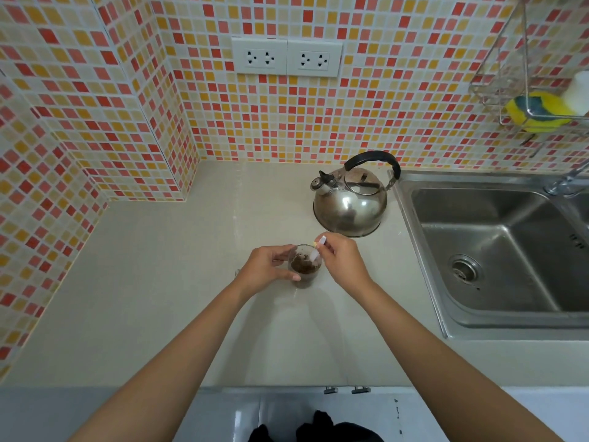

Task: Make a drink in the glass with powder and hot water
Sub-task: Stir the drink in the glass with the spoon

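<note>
Both hands at glass [304, 266]: left hand [266, 266] grips, right hand [342, 261] stirs.

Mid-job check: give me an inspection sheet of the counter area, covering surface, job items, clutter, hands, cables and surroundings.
Surface: pale counter, no spills seen.
Job's things: glass upright on the counter with brown powder inside; a small white and yellow stick or sachet tilted over its rim; steel kettle standing behind it, apart from the glass.
Clutter: nothing seen.
Hands: left hand grips the glass; right hand pinches the stick.
Cables: nothing seen; the wall sockets have nothing plugged in.
Surroundings: mosaic tile wall, steel sink to the right, wire rack holding a yellow sponge.
</note>
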Action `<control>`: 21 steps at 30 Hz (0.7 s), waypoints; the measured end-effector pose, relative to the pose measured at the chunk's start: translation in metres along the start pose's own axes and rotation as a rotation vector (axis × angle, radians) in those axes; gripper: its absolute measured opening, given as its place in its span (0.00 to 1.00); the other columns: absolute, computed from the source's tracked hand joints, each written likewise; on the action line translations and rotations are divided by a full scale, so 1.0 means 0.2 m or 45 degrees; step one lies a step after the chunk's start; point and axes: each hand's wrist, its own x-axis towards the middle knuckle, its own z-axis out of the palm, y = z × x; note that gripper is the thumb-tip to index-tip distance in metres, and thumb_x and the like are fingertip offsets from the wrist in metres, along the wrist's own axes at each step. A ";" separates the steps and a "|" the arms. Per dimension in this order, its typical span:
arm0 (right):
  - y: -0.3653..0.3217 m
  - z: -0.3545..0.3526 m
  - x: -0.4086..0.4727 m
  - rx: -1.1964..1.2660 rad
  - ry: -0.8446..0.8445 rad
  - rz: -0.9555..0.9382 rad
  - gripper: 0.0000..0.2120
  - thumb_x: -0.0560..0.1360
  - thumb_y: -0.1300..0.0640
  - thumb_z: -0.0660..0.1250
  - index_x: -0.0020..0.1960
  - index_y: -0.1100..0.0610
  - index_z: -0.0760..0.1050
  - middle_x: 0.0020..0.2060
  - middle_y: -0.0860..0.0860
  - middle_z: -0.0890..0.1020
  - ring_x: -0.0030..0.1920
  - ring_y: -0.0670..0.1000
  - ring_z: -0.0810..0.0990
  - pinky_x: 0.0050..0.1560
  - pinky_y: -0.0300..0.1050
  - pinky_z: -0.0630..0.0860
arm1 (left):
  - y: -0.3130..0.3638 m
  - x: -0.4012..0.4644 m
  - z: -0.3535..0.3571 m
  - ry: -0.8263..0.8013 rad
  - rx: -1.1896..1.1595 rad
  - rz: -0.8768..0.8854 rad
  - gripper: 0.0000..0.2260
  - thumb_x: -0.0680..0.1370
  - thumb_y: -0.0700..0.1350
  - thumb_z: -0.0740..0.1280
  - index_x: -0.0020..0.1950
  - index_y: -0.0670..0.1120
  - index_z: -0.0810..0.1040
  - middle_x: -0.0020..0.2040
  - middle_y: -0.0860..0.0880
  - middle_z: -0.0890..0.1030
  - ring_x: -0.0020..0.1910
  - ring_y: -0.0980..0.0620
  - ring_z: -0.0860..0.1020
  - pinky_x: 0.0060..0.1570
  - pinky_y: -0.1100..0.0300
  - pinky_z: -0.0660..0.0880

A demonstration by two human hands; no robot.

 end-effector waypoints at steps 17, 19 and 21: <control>0.07 -0.05 -0.05 0.431 0.208 0.268 0.07 0.77 0.60 0.64 0.42 0.59 0.78 0.29 0.51 0.78 0.25 0.40 0.73 0.31 0.30 0.70 | 0.00 0.00 0.01 0.027 0.010 -0.014 0.27 0.63 0.39 0.79 0.56 0.61 0.80 0.50 0.65 0.82 0.54 0.68 0.78 0.62 0.65 0.70; 0.06 -0.02 -0.08 0.326 0.071 0.170 0.07 0.77 0.60 0.65 0.42 0.60 0.78 0.31 0.53 0.78 0.29 0.44 0.73 0.34 0.36 0.71 | 0.00 0.00 0.01 0.005 0.031 0.009 0.26 0.62 0.39 0.79 0.55 0.61 0.81 0.50 0.65 0.83 0.53 0.68 0.78 0.61 0.65 0.70; 0.05 0.01 -0.09 0.193 -0.045 0.044 0.08 0.77 0.60 0.65 0.42 0.62 0.79 0.33 0.57 0.79 0.31 0.45 0.72 0.37 0.40 0.71 | 0.00 0.00 0.01 -0.002 0.035 0.025 0.26 0.63 0.38 0.79 0.57 0.57 0.81 0.51 0.60 0.84 0.54 0.65 0.79 0.63 0.62 0.70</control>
